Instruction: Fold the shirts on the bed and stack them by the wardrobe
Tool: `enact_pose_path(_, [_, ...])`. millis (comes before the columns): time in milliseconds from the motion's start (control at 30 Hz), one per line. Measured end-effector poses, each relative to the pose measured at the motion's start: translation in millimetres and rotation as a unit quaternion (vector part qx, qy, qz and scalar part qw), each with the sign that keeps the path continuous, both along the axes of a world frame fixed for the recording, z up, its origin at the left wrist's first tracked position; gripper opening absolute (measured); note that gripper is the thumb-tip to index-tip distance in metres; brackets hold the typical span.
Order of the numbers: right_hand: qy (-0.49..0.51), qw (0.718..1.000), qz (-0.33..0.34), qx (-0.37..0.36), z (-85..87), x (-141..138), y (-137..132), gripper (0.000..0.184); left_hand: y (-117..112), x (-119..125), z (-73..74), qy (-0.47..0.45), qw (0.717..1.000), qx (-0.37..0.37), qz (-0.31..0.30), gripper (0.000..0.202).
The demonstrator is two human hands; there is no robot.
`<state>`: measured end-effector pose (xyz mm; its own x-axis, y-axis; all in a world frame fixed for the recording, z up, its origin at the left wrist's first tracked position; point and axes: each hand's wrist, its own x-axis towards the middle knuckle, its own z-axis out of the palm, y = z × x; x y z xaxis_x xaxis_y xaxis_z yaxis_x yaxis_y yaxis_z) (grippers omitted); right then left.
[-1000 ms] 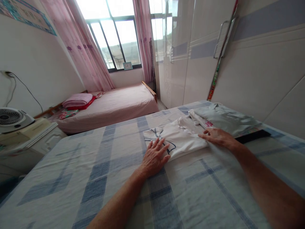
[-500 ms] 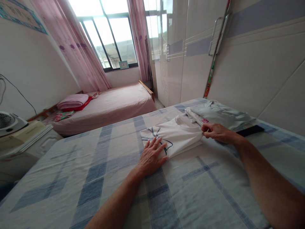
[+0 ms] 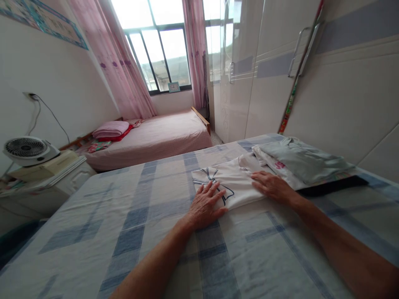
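Observation:
A folded white shirt with a dark blue bow print [image 3: 232,180] lies on a bed covered by a blue-and-white checked sheet [image 3: 149,232]. My left hand [image 3: 205,204] rests flat on the shirt's near left corner, fingers spread. My right hand [image 3: 272,187] lies flat and open on the shirt's right edge. Just beyond the right hand sits a stack of folded clothes, with a pale green garment [image 3: 304,160] on top and a white one under it.
A dark flat object [image 3: 335,185] lies under the stack's right side. White wardrobe doors [image 3: 280,83] stand to the right. A pink bed [image 3: 156,137] with folded bedding sits under the window. A small fan [image 3: 29,149] rests on a cabinet at left.
My right hand pinched the shirt's right edge half a second ago; now it lies flat on the shirt, a little nearer the middle. The left hand has stayed in place.

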<state>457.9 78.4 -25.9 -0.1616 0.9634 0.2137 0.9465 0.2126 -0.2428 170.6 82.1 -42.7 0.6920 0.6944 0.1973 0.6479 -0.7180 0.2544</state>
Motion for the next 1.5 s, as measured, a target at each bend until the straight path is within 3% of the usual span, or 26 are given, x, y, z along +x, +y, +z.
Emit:
enact_pose_path(100, [0.037, 0.996, -0.014, 0.079, 9.2, -11, -3, 0.034, 9, -10, 9.0, -0.037, 0.998, 0.011, 0.055, 0.038])
enact_pose_path(200, [0.105, 0.989, 0.083, 0.066, 23.3, -48, -18, 0.026, 18, -34, 19.2, -0.019, 0.991, 0.031, 0.128, 0.045])
enact_pose_path(333, [0.099, 0.976, 0.195, -0.005, 22.6, -106, -39, 0.023, 14, -67, 24.3, 0.029, 0.997, 0.032, 0.067, 0.056])
enact_pose_path(467, [0.071, 0.975, 0.211, -0.005, 10.6, -135, -44, 0.03, 4, -77, 22.4, 0.018, 0.998, 0.051, -0.008, 0.047])
enact_pose_path(567, [0.047, 0.98, 0.191, 0.02, 5.4, -143, -44, 0.039, 3, -69, 18.4, 0.007, 0.997, 0.067, -0.039, 0.03])
enact_pose_path(700, [0.011, 0.985, 0.154, 0.078, -2.3, -155, -42, 0.047, 9, -50, 15.3, -0.051, 0.996, 0.069, -0.01, 0.017])
enact_pose_path(833, [0.009, 0.991, 0.095, 0.092, -5.8, -157, -30, 0.021, 13, -38, 20.0, -0.103, 0.993, 0.056, 0.007, 0.018])
enact_pose_path(900, [0.028, 0.993, 0.083, 0.083, 1.6, -152, -22, 0.019, 15, -38, 22.8, -0.119, 0.991, 0.062, 0.002, 0.027])
enact_pose_path(1000, [0.07, 0.989, 0.091, 0.098, 28.0, -137, -21, 0.02, 23, -45, 26.4, -0.12, 0.989, 0.086, 0.005, 0.054])
enact_pose_path(1067, [0.099, 0.985, 0.1, 0.097, 53.5, -126, -28, 0.021, 27, -51, 31.6, -0.122, 0.988, 0.087, 0.03, 0.038])
enact_pose_path(1167, [0.139, 0.983, 0.1, 0.072, 94.1, -107, -45, 0.024, 25, -59, 51.4, -0.163, 0.983, 0.053, 0.069, 0.023])
enact_pose_path(1300, [0.257, 0.963, 0.076, 0.041, 136.4, -79, -54, 0.026, 5, -73, 101.8, -0.249, 0.967, -0.022, 0.048, 0.027])
enact_pose_path(1400, [0.359, 0.929, 0.081, 0.031, 154.9, -65, -45, 0.024, -6, -83, 143.2, -0.302, 0.949, -0.077, 0.041, 0.029])
enact_pose_path(1500, [0.418, 0.903, 0.091, 0.035, 164.9, -65, -21, 0.016, 0, -86, 173.2, -0.329, 0.937, -0.102, 0.053, 0.028])
